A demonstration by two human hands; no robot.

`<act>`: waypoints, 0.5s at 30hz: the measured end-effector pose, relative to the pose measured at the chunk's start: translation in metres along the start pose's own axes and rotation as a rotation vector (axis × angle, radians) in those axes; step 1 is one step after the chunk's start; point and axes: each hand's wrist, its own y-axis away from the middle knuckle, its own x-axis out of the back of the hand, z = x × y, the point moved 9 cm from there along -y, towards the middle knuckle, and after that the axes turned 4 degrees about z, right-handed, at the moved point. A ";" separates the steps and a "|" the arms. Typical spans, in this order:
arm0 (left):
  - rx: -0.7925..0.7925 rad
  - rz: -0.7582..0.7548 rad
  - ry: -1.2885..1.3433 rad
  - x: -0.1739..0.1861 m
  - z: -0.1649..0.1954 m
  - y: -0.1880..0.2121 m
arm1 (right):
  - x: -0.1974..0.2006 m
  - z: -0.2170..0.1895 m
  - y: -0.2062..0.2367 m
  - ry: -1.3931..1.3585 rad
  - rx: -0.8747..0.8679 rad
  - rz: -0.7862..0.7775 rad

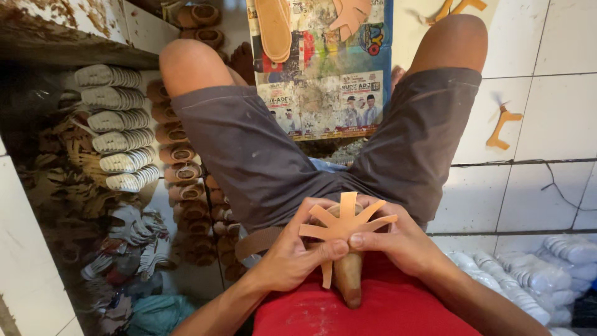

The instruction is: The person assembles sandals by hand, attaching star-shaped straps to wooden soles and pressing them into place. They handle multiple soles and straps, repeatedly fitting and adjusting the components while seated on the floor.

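The left hand (292,255) is curled shut, its thumb (329,250) pressing down on a tan, star-shaped leather piece (343,225). The right hand (398,239) is curled shut too, its thumb (367,239) pinching the same piece from the other side. The piece lies flat over the top of a brown wooden form (348,274), right between both thumbs, above the person's lap. Its strips stick out past the fingers on all sides. Rows of sandal soles (121,127) crowd the floor on the left. White floor tiles (547,118) lie open on the right.
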 end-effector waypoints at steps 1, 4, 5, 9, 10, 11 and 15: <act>0.005 -0.001 -0.015 0.000 -0.001 0.000 | 0.001 0.001 -0.001 -0.009 0.006 0.004; 0.014 -0.002 0.030 -0.001 -0.001 0.001 | 0.005 0.008 -0.001 -0.004 0.009 0.008; 0.004 0.002 0.013 -0.001 0.000 0.001 | 0.006 0.010 -0.002 0.004 0.011 0.009; -0.007 0.015 0.020 -0.002 0.001 0.001 | 0.007 0.009 -0.002 0.028 0.059 0.011; 0.002 0.016 0.043 -0.003 0.001 0.001 | 0.007 0.008 -0.002 0.029 0.060 0.013; -0.007 0.016 0.025 -0.003 0.002 0.000 | 0.007 0.007 -0.002 0.030 0.064 0.017; -0.024 0.009 -0.031 -0.002 0.004 0.000 | 0.007 0.006 0.000 0.033 0.032 0.027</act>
